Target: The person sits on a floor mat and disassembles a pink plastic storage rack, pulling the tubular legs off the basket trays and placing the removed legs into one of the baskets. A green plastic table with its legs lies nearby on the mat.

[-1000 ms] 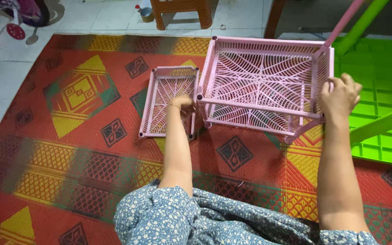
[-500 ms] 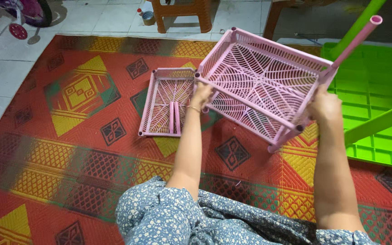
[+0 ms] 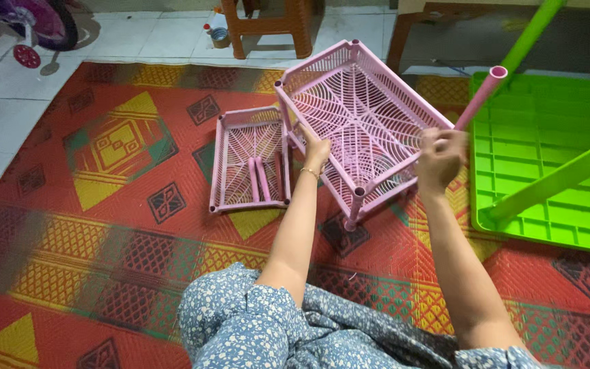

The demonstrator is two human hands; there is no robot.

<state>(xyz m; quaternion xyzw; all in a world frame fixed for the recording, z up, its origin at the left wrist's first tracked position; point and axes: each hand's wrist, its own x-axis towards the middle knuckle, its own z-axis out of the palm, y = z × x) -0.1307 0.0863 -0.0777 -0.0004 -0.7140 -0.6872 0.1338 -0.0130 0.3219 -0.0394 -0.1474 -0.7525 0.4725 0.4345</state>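
Note:
A pink plastic lattice shelf tray [image 3: 360, 113] is tilted up on its corner over the patterned mat. My left hand [image 3: 315, 149] grips its near left edge. My right hand [image 3: 440, 156] is closed on its right side, where a pink tube leg [image 3: 481, 97] sticks up and to the right. A short pink corner post [image 3: 354, 208] of the tray points down at the mat. A second pink tray [image 3: 250, 158] lies flat on the mat to the left, with two pink tubes [image 3: 259, 179] lying inside it.
A green plastic shelf tray [image 3: 548, 164] with green tube legs [image 3: 560, 179] lies at the right. A brown stool [image 3: 268, 27] stands at the back on white tiles. A child's bicycle wheel [image 3: 27, 56] shows at the top left. My blue flowered clothing [image 3: 295, 328] fills the bottom.
The pink tray has been lifted off the mat and turned, its right side swinging towards me. My left hand moved up from the flat tray's edge onto the tilted tray.

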